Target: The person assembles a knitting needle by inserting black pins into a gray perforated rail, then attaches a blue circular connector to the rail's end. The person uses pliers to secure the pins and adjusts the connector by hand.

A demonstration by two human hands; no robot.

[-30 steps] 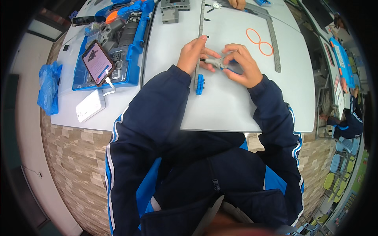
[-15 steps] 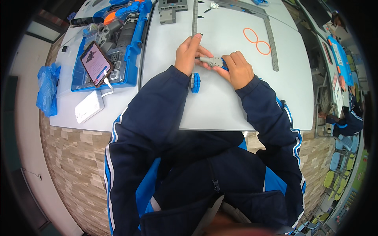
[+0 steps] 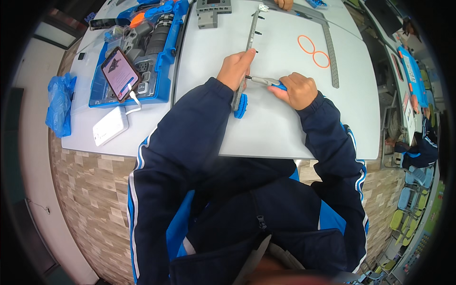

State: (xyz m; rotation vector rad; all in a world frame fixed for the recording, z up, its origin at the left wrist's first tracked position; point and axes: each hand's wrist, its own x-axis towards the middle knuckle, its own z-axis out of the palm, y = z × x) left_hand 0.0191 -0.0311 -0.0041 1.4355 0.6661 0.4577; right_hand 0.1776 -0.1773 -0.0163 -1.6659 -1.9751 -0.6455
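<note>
My left hand is closed around a long grey perforated beam, which slants away from me over the white table. Short black pegs stick out of the beam's right side. At its near end sits a blue toothed gear, just below my left hand. My right hand grips the blue handle of a grey plier-like tool. The tool's tip points left and meets a black peg at the beam beside my left fingers. Whether the tip clamps the peg is too small to tell.
Two orange rings and an L-shaped grey beam frame lie to the right. On the left are a blue parts case, a phone and a white power bank. A grey controller and another person's hand are at the far side.
The beam has tilted, its far end swinging right. My right hand and the tool have shifted right and slightly nearer me. Another person's hand has appeared at the far edge.
</note>
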